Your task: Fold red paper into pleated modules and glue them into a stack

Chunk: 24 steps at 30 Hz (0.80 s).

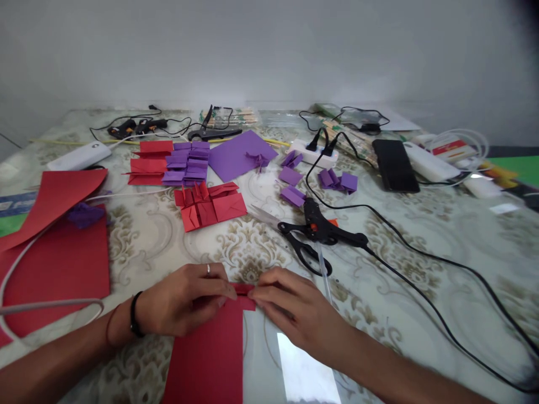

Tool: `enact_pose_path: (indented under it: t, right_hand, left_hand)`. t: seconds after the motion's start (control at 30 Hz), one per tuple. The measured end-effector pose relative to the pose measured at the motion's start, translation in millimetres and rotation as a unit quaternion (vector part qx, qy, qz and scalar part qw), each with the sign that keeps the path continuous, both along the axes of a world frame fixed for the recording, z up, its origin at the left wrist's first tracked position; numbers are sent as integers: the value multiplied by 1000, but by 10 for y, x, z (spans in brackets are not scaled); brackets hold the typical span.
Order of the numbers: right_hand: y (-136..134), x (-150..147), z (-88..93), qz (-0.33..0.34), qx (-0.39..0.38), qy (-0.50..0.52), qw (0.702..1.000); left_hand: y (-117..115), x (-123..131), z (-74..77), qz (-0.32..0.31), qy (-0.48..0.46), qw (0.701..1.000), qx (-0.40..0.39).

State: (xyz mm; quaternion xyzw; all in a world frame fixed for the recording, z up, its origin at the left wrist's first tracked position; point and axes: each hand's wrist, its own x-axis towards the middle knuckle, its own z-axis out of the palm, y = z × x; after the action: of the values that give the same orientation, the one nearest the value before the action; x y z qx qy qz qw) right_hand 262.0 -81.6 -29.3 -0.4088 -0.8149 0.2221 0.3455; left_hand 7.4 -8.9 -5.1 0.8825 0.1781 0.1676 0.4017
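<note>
A red paper strip [244, 302] with a narrow folded part lies between my two hands at the front of the table. My left hand [187, 300], with a ring and a black wristband, pinches its left end, fingers closed. At its right end my right hand [295, 308] grips the folded edge between thumb and fingertips. Beneath the left hand, a longer red paper sheet [208, 359] runs toward the front edge. Scissors [301, 247] lie partly open beyond my right hand, under a black glue gun [324, 223] with a clear glue stick.
Folded red paper pieces [210, 207] and purple ones [187, 163] sit mid-table. A purple sheet [240, 152] lies behind. Large red sheets [59, 264] are at left. A power strip [314, 154], a black phone [394, 165] and a trailing black cable [421, 255] occupy the right.
</note>
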Motion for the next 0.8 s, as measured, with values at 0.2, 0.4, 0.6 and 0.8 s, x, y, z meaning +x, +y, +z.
enact_pose_path:
  t: [0.2,0.4,0.6,0.8]
  right_hand:
    - [9,8,7,10,2,-9,1000]
    - [9,3,11,28,-11,3,1000]
    - [5,-11,4,31,-24,-6,999]
    - [-10,-17,5,16,-28,-19,999]
  left_hand:
    - [-10,24,37,9,9,1000,19]
    - [-9,28,-37,23,17,1000,11]
    - [-23,26,-79,30,30,999,14]
    - [-59,-19,-131,50,24,997,46]
